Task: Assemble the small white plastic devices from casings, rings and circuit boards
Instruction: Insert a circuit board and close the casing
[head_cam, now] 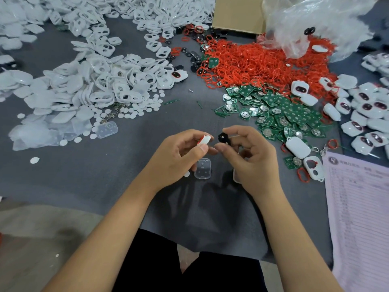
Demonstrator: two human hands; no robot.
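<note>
My left hand (179,157) pinches a white casing (205,140) with a red ring showing at its edge, held above the grey cloth. Just to its right, my right hand (250,157) pinches a small black rubber piece (223,137) between thumb and forefinger, close to the casing but apart from it. A clear plastic pad (202,168) lies on the cloth below both hands. A white part under my right palm is mostly hidden.
White casings (101,81) are heaped at the left and back. Red rings (259,62) pile at the back right, green circuit boards (280,112) in front of them. Finished white devices (366,110) lie at the right edge, above a printed sheet (362,211). A cardboard box (237,15) stands behind.
</note>
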